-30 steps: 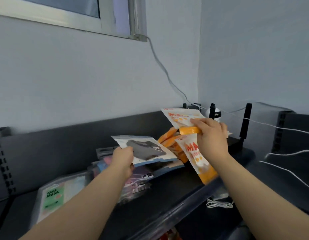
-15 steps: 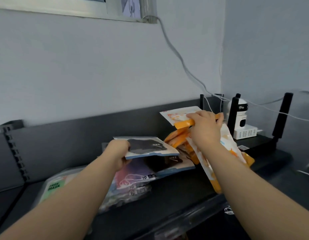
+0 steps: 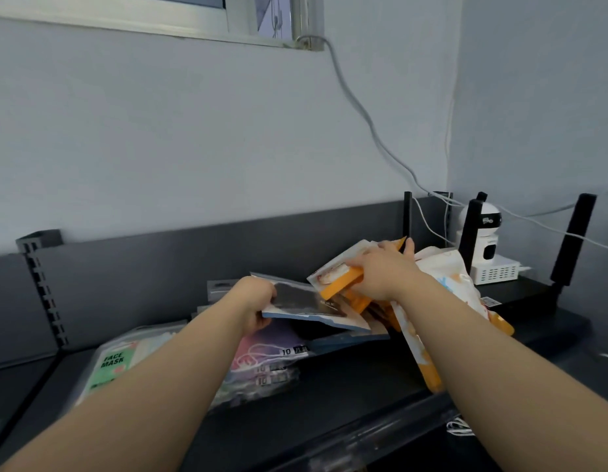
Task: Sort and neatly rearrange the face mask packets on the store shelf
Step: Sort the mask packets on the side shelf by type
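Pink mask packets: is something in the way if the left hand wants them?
Yes. The left hand grips the black-mask packet above the pink mask packets, so it is full. Another dark packet lies over their right end.

One wide-angle view, worn on the person's head, looks forward and slightly down along both forearms onto a dark shelf. It sits near: the left hand, gripping a black mask packet, and the right hand, gripping an orange packet, fill mid-frame. It faces a pale wall; a window frame crosses the top edge
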